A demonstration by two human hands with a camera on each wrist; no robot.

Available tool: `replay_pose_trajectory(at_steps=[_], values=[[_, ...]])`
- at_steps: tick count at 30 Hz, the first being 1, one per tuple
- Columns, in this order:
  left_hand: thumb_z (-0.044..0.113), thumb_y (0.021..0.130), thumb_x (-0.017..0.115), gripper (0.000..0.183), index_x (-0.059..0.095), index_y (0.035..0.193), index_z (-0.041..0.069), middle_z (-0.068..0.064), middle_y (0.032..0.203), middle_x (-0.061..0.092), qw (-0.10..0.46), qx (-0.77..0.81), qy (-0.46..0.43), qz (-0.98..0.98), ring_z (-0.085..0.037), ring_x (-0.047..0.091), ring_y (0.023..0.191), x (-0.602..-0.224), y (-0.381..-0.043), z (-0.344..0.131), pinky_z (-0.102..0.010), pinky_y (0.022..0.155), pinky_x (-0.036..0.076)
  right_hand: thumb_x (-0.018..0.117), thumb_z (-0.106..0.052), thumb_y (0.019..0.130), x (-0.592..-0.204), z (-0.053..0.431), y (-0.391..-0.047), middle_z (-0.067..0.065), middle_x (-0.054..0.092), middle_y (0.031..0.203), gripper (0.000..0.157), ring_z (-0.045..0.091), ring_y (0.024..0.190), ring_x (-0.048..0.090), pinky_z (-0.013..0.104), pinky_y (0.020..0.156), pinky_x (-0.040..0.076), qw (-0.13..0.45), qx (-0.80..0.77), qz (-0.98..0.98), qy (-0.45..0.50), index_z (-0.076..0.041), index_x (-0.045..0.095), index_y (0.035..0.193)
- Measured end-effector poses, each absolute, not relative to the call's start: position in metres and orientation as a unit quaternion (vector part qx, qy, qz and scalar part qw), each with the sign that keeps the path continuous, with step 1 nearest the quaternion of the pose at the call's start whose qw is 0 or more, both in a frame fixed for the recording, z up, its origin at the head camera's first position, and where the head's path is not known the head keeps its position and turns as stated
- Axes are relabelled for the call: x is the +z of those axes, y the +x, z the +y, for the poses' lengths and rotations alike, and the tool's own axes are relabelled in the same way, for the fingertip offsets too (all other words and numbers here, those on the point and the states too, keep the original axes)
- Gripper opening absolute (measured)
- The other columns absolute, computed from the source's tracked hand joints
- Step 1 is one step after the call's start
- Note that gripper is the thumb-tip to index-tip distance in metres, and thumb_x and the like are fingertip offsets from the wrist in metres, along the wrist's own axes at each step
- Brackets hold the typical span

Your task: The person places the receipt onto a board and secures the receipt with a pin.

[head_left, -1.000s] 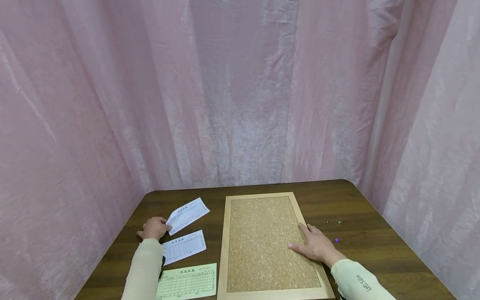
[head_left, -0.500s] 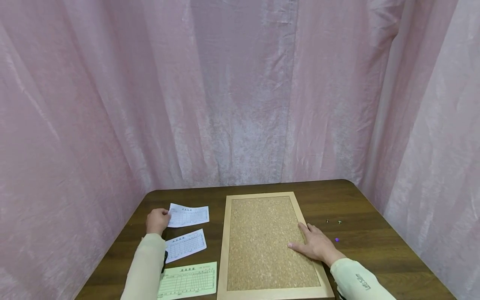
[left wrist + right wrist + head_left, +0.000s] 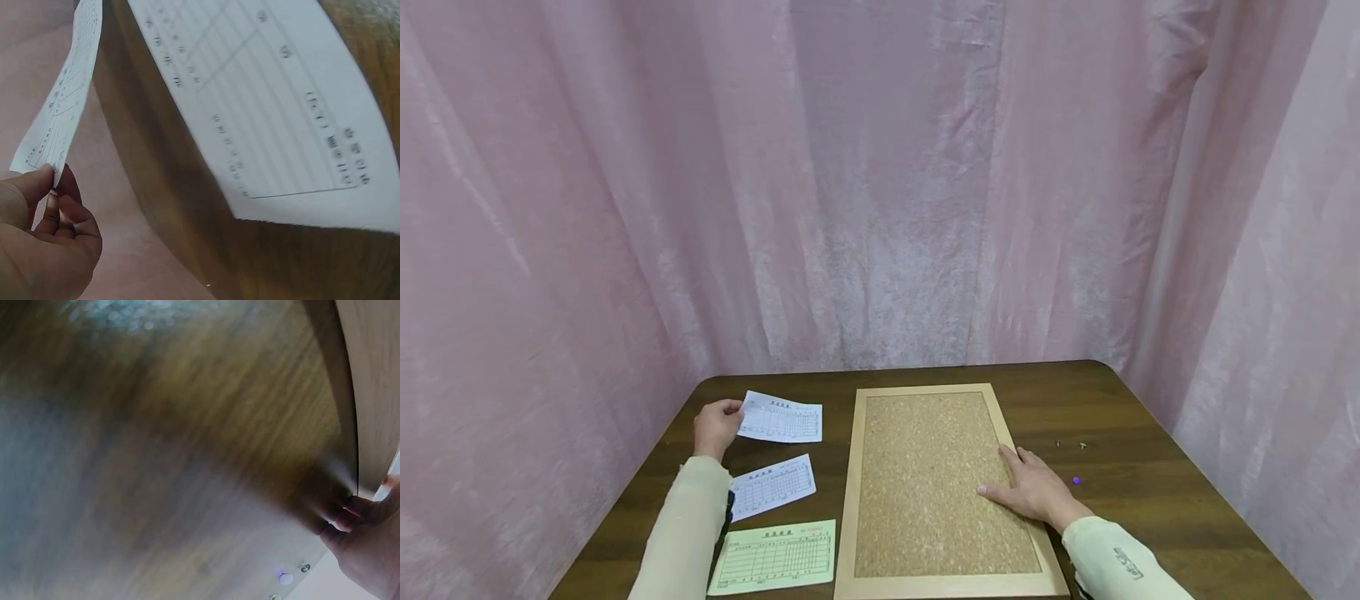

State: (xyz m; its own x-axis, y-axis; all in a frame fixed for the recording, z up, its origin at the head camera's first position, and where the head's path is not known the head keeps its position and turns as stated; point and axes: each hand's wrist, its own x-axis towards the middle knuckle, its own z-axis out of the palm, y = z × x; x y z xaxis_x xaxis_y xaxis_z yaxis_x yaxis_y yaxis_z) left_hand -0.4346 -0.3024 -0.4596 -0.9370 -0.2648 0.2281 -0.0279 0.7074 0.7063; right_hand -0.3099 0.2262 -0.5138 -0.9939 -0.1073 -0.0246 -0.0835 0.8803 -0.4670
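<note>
One wood-grain table (image 3: 1150, 500) under corkboard (image 3: 925, 483); pink curtains (image 3: 895, 183) behind

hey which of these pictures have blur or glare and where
Head view: fairly even light, cork board reasonably clear; left wrist view: tabletop looks soft; right wrist view: tabletop mostly blurred, bright glare at top, dark patch by the right hand.

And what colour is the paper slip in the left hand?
White, with a dark printed grid; the paper slip shows best in the head view.
</note>
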Motion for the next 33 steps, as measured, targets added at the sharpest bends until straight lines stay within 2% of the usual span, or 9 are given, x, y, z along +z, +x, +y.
replay_pose_trajectory(at_steps=[7,13,18,25,33], values=[[0.005,0.095,0.06,0.028,0.068,0.118,-0.007,-0.025,0.115,0.067,0.188,-0.376,0.054,-0.906,-0.04,0.06,0.104,-0.438,-0.436,-0.303,-0.051,0.087,0.047,0.061,-0.071,0.084,-0.513,0.226,-0.311,0.037,0.031,0.15,0.1,0.057,0.136,0.029,0.069,0.103,0.03,0.018,-0.234,0.971,-0.054,-0.003,0.035,0.153],[0.009,0.096,0.06,0.029,0.069,0.12,-0.003,-0.022,0.116,0.068,0.183,-0.385,0.058,-0.903,-0.037,0.062,0.102,-0.423,-0.437,-0.298,-0.048,0.086,0.048,0.061,-0.071,0.084,-0.513,0.224,-0.308,0.039,0.03,0.149,0.1,0.058,0.135,0.028,0.07,0.102,0.029,0.022,-0.232,0.971,-0.057,-0.002,0.035,0.153],[0.009,0.094,0.061,0.027,0.071,0.117,-0.002,-0.02,0.11,0.07,0.195,-0.392,0.06,-0.897,-0.032,0.063,0.096,-0.421,-0.438,-0.29,-0.043,0.081,0.049,0.059,-0.071,0.085,-0.513,0.225,-0.307,0.038,0.03,0.149,0.1,0.058,0.136,0.028,0.07,0.103,0.028,0.023,-0.227,0.972,-0.058,-0.002,0.034,0.153],[0.01,0.095,0.062,0.028,0.07,0.12,-0.002,-0.022,0.114,0.069,0.194,-0.401,0.062,-0.893,-0.035,0.062,0.101,-0.417,-0.437,-0.28,-0.046,0.085,0.048,0.058,-0.071,0.086,-0.512,0.225,-0.307,0.039,0.03,0.149,0.1,0.058,0.136,0.027,0.069,0.104,0.028,0.024,-0.226,0.972,-0.062,-0.002,0.034,0.153],[0.009,0.095,0.063,0.027,0.069,0.119,-0.003,-0.022,0.109,0.068,0.2,-0.419,0.058,-0.884,-0.035,0.061,0.098,-0.407,-0.434,-0.264,-0.043,0.083,0.047,0.059,-0.068,0.088,-0.508,0.228,-0.307,0.041,0.032,0.146,0.098,0.059,0.134,0.029,0.069,0.104,0.029,0.02,-0.223,0.971,-0.081,0.002,0.034,0.152]])
